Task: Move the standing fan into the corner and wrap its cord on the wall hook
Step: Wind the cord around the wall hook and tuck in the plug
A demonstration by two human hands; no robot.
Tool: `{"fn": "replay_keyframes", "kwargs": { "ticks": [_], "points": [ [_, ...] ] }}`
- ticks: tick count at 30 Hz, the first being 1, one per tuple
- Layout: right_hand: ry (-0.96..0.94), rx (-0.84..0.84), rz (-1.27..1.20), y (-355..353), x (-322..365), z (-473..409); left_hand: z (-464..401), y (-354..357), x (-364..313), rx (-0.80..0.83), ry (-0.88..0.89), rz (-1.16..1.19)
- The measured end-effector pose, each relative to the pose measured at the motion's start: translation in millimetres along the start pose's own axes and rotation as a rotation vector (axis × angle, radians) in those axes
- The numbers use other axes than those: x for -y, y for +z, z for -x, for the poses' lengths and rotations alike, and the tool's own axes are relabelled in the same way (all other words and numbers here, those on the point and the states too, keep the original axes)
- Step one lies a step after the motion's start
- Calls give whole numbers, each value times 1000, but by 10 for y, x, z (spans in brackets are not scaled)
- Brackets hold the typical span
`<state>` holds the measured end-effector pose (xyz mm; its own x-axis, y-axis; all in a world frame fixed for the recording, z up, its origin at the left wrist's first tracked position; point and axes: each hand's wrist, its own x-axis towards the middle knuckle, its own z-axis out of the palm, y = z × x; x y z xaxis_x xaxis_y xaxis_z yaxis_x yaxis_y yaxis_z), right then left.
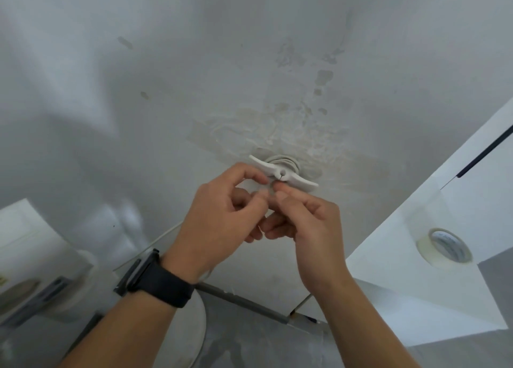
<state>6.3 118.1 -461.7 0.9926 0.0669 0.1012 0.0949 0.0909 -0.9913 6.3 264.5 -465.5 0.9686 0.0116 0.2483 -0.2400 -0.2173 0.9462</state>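
Observation:
A white cleat-shaped wall hook (286, 173) is fixed to the patchy white wall, with several turns of the pale cord (281, 162) wound behind its arms. My left hand (222, 209), a black watch on its wrist, and my right hand (302, 217) meet just below the hook. Their thumbs and forefingers pinch a short white stretch of the cord at the hook's centre notch. A thin length of cord (163, 236) runs down to the left behind my left hand. The white standing fan (41, 281) is at the lower left, blurred, with its round base (191, 337) on the floor.
A white shelf or tabletop (416, 245) juts in from the right, with a roll of tape (444, 247) lying on it. A grey skirting strip (244, 302) runs along the foot of the wall above the grey floor.

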Motion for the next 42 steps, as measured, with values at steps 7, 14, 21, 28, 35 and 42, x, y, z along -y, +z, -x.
{"fn": "replay_keyframes", "kwargs": {
  "ticks": [7,14,21,28,35,42],
  "points": [
    [-55,-68,275,-39,63,-73,-66,-5,92,-95,18,-87],
    [-642,-269,833,85,122,-161,-36,-54,172,-403,-13,-542],
    [-578,-217,1264,201,63,-213,-68,-40,46,-319,-277,-51],
    [-568,-224,1318,218,21,-259,-137,-124,-16,-378,-356,453],
    [-602,-154,1239,136,28,-322,-121,-153,-76,-422,-228,710],
    [-654,-170,1093,103,4,-253,-143,-91,-159,-356,-67,712]
  ]
}}
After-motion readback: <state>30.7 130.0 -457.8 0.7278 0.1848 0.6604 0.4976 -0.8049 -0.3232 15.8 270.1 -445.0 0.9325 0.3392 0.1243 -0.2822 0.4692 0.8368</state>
